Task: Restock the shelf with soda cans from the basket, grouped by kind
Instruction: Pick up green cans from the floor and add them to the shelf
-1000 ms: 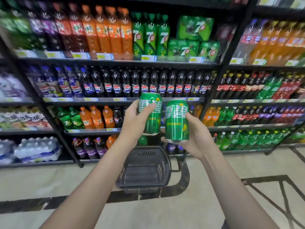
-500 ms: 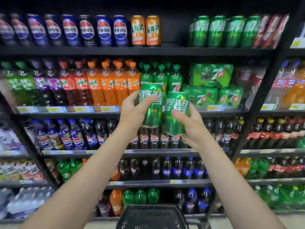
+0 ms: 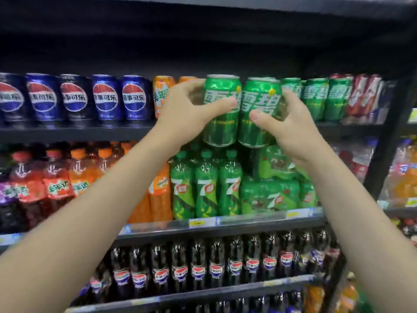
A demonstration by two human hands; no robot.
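Head camera: two green Sprite cans are held up in front of the top can shelf (image 3: 74,133), side by side and just touching. The left hand (image 3: 185,111) wraps one green Sprite can (image 3: 221,123), thumb across its label; the right hand (image 3: 286,129) wraps the other green Sprite can (image 3: 257,127), thumb on its front. Both cans are upright, and their bases hang below the shelf edge, so neither is set down yet.

Judged from this, the restock is partway. A row of shelved green Sprite cans (image 3: 316,98) already stands at 3 o'clock of the held pair, with blue Pepsi cans (image 3: 106,98) and orange cans (image 3: 162,93) at 9 o'clock and red cans (image 3: 363,96) at the far 3 o'clock end. The dark gap behind the hands looks like the slot for these two. The basket is out of view, so what is left in it cannot be told.

The setting is a store aisle with black shelving. At 6 o'clock of the cans stand green 7-Up bottles (image 3: 205,186) and wrapped 7-Up packs (image 3: 268,195), and orange soda bottles (image 3: 79,175) lie toward 8 o'clock. Dark cola bottles (image 3: 216,265) fill the tier below.
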